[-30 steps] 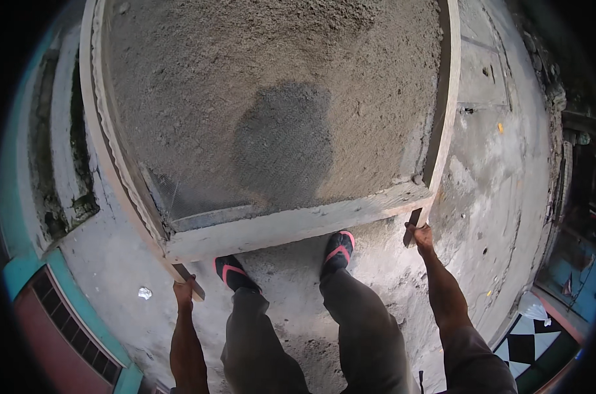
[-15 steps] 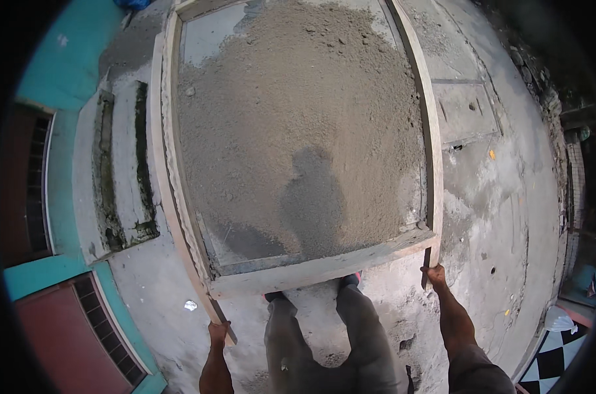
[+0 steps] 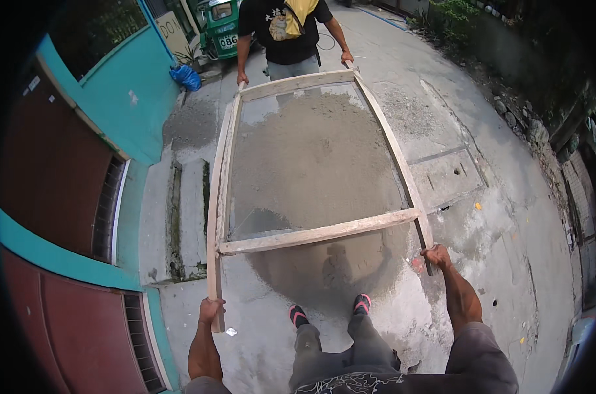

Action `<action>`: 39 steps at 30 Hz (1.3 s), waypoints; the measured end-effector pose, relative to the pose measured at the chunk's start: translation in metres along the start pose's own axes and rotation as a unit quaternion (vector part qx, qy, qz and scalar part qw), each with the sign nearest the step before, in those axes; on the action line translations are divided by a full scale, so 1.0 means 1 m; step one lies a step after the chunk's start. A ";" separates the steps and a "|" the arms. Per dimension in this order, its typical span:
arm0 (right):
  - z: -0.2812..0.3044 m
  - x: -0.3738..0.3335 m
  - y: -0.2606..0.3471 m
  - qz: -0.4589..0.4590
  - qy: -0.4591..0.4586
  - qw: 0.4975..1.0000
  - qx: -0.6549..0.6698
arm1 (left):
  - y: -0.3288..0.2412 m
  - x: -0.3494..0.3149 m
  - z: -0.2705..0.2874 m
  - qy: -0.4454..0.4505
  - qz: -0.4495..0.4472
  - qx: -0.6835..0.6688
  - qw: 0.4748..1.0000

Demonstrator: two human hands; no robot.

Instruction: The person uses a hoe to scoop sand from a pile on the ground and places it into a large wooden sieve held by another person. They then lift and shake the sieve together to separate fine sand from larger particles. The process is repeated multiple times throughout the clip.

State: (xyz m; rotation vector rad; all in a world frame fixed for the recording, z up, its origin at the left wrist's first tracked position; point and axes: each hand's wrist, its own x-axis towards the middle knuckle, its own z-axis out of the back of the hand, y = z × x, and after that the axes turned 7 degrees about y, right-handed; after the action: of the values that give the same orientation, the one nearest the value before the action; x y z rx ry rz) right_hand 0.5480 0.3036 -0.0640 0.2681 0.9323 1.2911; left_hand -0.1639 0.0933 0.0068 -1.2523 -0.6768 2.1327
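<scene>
In the head view, the wooden frame (image 3: 298, 84) spans the centre, seemingly off the ground; the left grip (image 3: 211, 309), at 7 o'clock, is wrapped round one wooden handle (image 3: 214, 279), and the right grip (image 3: 436, 255), at 4 o'clock, round its twin (image 3: 424, 235); a co-worker (image 3: 288, 36) at 12 o'clock holds the far end. Sand (image 3: 285, 270) already lies on the ground at 6 o'clock, so some has probably passed through; how much remains inside, I cannot tell.
</scene>
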 end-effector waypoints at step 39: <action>0.018 -0.106 0.053 -0.088 -0.082 0.987 -0.103 | 0.033 -0.040 0.014 -0.020 0.026 -0.008 0.999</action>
State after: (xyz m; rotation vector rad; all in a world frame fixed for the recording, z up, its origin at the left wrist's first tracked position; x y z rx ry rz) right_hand 0.5252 0.2303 0.0279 0.1247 0.6615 1.1736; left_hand -0.1679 0.0404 0.0143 -1.2528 -0.6862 2.2043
